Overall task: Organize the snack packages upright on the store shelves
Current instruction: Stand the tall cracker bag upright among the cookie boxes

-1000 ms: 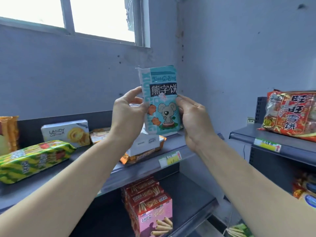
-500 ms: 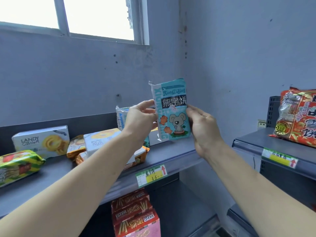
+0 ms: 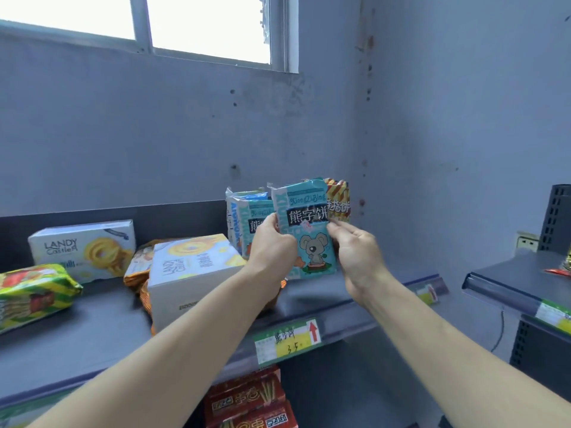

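Observation:
A teal snack pack with a koala (image 3: 312, 236) stands upright at the right end of the grey shelf (image 3: 324, 298), its bottom at the shelf surface. My left hand (image 3: 272, 245) grips its left edge and my right hand (image 3: 355, 245) its right edge. Just behind it, two more teal packs (image 3: 244, 217) stand upright, and a red and yellow striped pack (image 3: 338, 202) stands behind to the right.
On the same shelf lie a white Landy Castle box (image 3: 188, 273) over an orange bag (image 3: 139, 276), another Landy box (image 3: 83, 248) at the back, and a green-yellow pack (image 3: 34, 295) at the left. Red boxes (image 3: 247, 400) sit below. A second shelf (image 3: 519, 288) stands at the right.
Both hands have carried the koala pack down and forward from mid-air to the shelf, in front of the other teal packs. The camera has swung right and closer.

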Tool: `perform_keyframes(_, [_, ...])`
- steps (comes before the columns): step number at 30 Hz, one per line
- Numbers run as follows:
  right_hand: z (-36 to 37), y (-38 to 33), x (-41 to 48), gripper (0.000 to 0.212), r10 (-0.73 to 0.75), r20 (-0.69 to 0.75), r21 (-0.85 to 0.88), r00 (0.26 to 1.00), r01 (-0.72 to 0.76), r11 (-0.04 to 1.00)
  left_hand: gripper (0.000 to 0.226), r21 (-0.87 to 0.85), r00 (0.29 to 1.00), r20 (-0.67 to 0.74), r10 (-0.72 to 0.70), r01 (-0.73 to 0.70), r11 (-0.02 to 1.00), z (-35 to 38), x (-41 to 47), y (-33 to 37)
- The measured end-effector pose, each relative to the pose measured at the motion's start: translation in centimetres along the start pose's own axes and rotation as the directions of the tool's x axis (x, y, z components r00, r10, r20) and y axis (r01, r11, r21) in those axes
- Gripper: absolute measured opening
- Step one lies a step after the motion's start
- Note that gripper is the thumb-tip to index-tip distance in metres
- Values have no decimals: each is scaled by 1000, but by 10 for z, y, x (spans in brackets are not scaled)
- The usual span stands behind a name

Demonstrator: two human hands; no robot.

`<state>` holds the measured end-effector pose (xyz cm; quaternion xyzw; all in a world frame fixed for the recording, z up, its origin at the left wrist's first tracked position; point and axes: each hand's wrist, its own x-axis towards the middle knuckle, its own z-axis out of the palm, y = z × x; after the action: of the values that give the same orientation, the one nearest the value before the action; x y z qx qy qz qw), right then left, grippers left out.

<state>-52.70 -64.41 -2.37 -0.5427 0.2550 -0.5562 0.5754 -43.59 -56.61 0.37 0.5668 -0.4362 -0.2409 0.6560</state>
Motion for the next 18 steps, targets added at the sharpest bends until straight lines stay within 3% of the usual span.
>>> perform_keyframes(9, [24, 31, 20, 16, 191, 180, 9, 965, -196, 981, 47, 80, 986, -130, -103, 114, 990, -27, 14, -19])
perform_keyframes(14, [30, 40, 25, 20, 234, 290, 30, 928, -254, 967, 42, 117, 975, -179, -131, 153, 981, -40, 13, -20])
perform_keyframes(18, [32, 42, 25, 21, 235, 297, 18, 925, -252, 968, 40, 141, 971, -195, -141, 169, 975, -40, 12, -19])
